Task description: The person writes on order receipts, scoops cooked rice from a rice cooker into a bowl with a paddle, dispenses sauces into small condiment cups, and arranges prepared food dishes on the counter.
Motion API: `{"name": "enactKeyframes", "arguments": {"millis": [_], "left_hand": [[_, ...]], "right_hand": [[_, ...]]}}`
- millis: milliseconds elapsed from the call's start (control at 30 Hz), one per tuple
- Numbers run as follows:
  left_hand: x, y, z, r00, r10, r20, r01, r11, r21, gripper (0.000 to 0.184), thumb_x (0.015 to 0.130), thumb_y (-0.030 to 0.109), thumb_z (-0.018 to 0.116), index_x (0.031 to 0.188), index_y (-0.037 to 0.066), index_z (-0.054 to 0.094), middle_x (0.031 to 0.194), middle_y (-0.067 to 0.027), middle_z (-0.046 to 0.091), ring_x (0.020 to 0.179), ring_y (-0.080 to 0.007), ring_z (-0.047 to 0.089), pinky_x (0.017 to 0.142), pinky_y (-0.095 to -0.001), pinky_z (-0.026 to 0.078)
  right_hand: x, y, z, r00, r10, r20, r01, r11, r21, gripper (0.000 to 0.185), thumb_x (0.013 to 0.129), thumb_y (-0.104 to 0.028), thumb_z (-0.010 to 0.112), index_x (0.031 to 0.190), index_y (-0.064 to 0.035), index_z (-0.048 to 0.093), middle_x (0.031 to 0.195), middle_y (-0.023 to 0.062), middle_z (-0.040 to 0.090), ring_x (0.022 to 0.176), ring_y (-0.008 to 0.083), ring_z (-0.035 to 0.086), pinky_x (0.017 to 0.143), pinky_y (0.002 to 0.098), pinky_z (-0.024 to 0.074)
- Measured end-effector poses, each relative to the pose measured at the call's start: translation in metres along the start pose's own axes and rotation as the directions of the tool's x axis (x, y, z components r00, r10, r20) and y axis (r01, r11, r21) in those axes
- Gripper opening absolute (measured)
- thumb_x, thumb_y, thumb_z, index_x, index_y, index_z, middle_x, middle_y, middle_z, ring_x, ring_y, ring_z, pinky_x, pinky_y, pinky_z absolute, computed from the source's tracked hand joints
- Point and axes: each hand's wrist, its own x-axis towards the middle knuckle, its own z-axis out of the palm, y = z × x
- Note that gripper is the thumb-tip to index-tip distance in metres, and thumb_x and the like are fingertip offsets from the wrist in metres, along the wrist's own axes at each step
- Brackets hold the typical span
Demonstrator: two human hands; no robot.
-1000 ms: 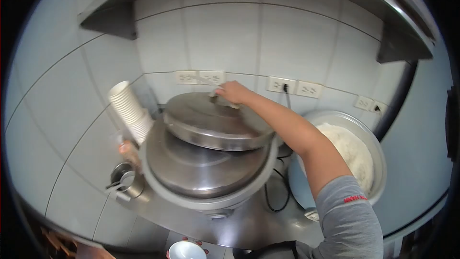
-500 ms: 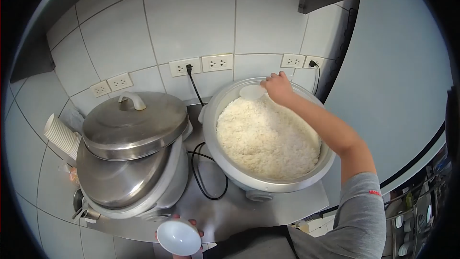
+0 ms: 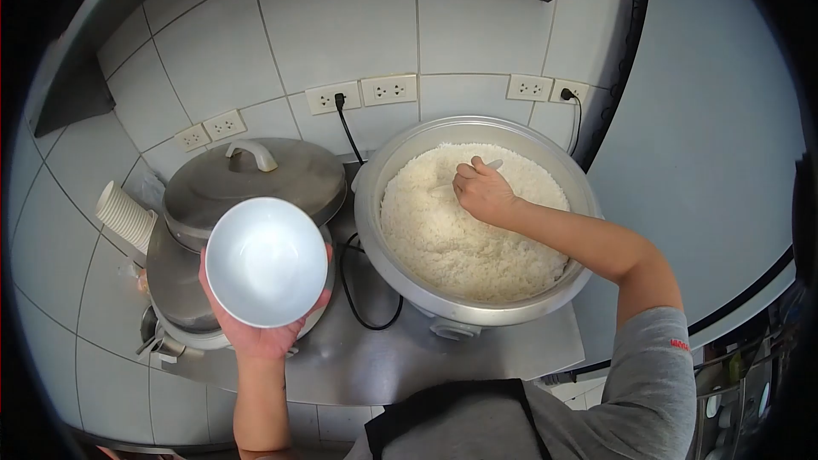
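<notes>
My left hand (image 3: 260, 334) cups a white bowl (image 3: 267, 262) from beneath, its fingers around both sides; the bowl's inside is bare. Over the large rice cooker (image 3: 477, 313), my right hand (image 3: 487, 193) is closed on a pale rice paddle (image 3: 497, 164). The paddle's handle end pokes out above the fist, and its blade lies against the cooked rice (image 3: 477, 251), partly hard to make out. White rice fills much of the wide pot, which has no lid on.
A second cooker with a steel lid (image 3: 192, 196) stands at left, behind the bowl. Stacked white cups (image 3: 125, 215) lean beside it. A black cord (image 3: 345, 285) loops across the steel counter (image 3: 358, 375). Outlets (image 3: 389, 90) line the tiled wall; a pale panel (image 3: 699, 136) rises at right.
The bowl has come up from the counter's front edge to in front of the left cooker. My right hand has moved from the pot's far rim down and inward to the rice.
</notes>
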Motion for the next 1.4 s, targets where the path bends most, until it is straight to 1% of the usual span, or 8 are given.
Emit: {"name": "enactKeyframes", "arguments": {"millis": [600, 800, 900, 1000, 1100, 1200, 1300, 1400], "left_hand": [[0.034, -0.022, 0.009, 0.971, -0.235, -0.039, 0.236, 0.928, 0.287, 0.068, 0.085, 0.064, 0.033, 0.129, 0.013, 0.042, 0.125, -0.0132, 0.051, 0.107, -0.0328, 0.056, 0.082, -0.0525, 0.051], [0.050, -0.037, 0.016, 0.943, -0.331, 0.017, 0.305, 0.887, 0.347, 0.069, 0.086, 0.065, 0.031, 0.129, 0.013, 0.042, 0.127, -0.0134, 0.050, 0.110, -0.0331, 0.055, 0.082, -0.0537, 0.051], [0.063, -0.048, 0.016, 0.920, -0.391, 0.036, 0.357, 0.872, 0.336, 0.070, 0.085, 0.066, 0.031, 0.130, 0.014, 0.041, 0.127, -0.0138, 0.049, 0.111, -0.0336, 0.054, 0.084, -0.0555, 0.049], [0.075, -0.062, 0.017, 0.918, -0.396, -0.015, 0.380, 0.871, 0.313, 0.070, 0.086, 0.066, 0.032, 0.131, 0.014, 0.040, 0.128, -0.0137, 0.048, 0.113, -0.0334, 0.052, 0.087, -0.0556, 0.047], [0.094, -0.079, 0.011, 0.927, -0.373, -0.043, 0.367, 0.876, 0.313, 0.068, 0.086, 0.065, 0.033, 0.132, 0.015, 0.040, 0.129, -0.0131, 0.047, 0.116, -0.0329, 0.050, 0.090, -0.0546, 0.045], [0.116, -0.104, 0.009, 0.928, -0.360, -0.093, 0.371, 0.884, 0.283, 0.066, 0.087, 0.064, 0.034, 0.131, 0.015, 0.040, 0.131, -0.0128, 0.044, 0.117, -0.0325, 0.048, 0.091, -0.0531, 0.044], [0.136, -0.130, 0.006, 0.931, -0.356, -0.082, 0.366, 0.906, 0.212, 0.060, 0.088, 0.059, 0.037, 0.131, 0.016, 0.041, 0.133, -0.0112, 0.043, 0.119, -0.0334, 0.046, 0.092, -0.0560, 0.043], [0.145, -0.143, 0.003, 0.933, -0.357, -0.040, 0.358, 0.913, 0.195, 0.059, 0.089, 0.056, 0.036, 0.131, 0.015, 0.041, 0.135, -0.0110, 0.041, 0.120, -0.0339, 0.046, 0.092, -0.0569, 0.043]], "right_hand": [[-0.062, -0.038, -0.111, 0.992, 0.056, 0.113, -0.105, 0.862, 0.496, 0.011, 0.073, -0.012, 0.060, 0.080, -0.0111, 0.069, 0.072, -0.0019, 0.059, 0.088, 0.0153, 0.051, 0.090, 0.0413, 0.0308], [-0.089, -0.032, -0.109, 0.875, 0.161, 0.456, -0.462, 0.558, 0.690, 0.013, 0.082, -0.022, 0.062, 0.081, -0.0107, 0.069, 0.069, -0.0010, 0.064, 0.081, 0.0165, 0.053, 0.090, 0.0423, 0.0268], [-0.098, -0.024, -0.090, 0.725, 0.177, 0.665, -0.687, 0.245, 0.684, 0.016, 0.084, -0.022, 0.063, 0.080, -0.0076, 0.068, 0.066, 0.0015, 0.063, 0.070, 0.0154, 0.056, 0.080, 0.0367, 0.0359], [-0.107, -0.001, -0.052, 0.672, 0.179, 0.719, -0.692, -0.194, 0.695, 0.016, 0.085, -0.019, 0.062, 0.083, -0.0046, 0.068, 0.067, 0.0047, 0.063, 0.061, 0.0137, 0.057, 0.064, 0.0297, 0.0425], [-0.089, 0.037, -0.077, 0.639, 0.300, 0.708, -0.662, -0.254, 0.705, 0.013, 0.086, -0.012, 0.060, 0.088, 0.0001, 0.064, 0.067, 0.0025, 0.059, 0.065, 0.0079, 0.056, 0.057, 0.0256, 0.0444], [-0.059, 0.048, -0.125, 0.628, 0.531, 0.569, -0.599, -0.137, 0.789, 0.014, 0.085, -0.007, 0.058, 0.095, 0.0018, 0.062, 0.070, 0.0076, 0.062, 0.066, 0.0164, 0.060, 0.062, 0.0315, 0.0471], [-0.050, 0.038, -0.113, 0.826, 0.564, 0.012, -0.349, 0.493, 0.797, 0.023, 0.080, 0.000, 0.054, 0.101, -0.0008, 0.062, 0.079, 0.0152, 0.063, 0.075, 0.0303, 0.063, 0.067, 0.0392, 0.0501], [-0.045, 0.044, -0.118, 0.756, 0.653, 0.043, -0.488, 0.519, 0.702, 0.034, 0.073, 0.005, 0.049, 0.105, -0.0027, 0.061, 0.095, 0.0163, 0.062, 0.084, 0.0351, 0.061, 0.076, 0.0441, 0.0477]]}}
